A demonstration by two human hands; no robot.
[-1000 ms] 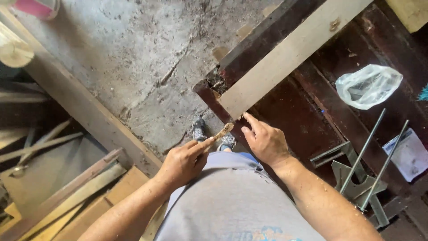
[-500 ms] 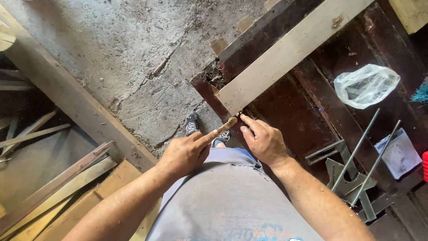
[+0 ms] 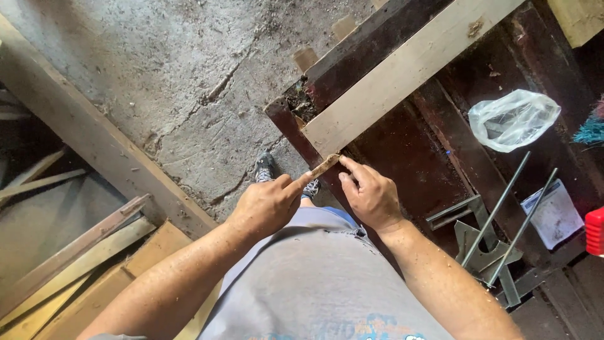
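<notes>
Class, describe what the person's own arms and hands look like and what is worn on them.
Both forearms are bare, with no sleeves in view, flecked with dust or sawdust. The left hand and right hand wear no gloves; no watch or ring shows. A grey shirt covers the body.

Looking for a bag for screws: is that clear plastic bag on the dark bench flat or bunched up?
Bunched up: the plastic bag lies crumpled and puffed; contents cannot tell.

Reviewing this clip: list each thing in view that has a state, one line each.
left hand: closed on a small wood sliver
right hand: fingertips at the sliver's far end
pale plank: flat on the dark workbench
plastic bag: crumpled, lying on the bench
metal rods: lying across metal brackets
</notes>
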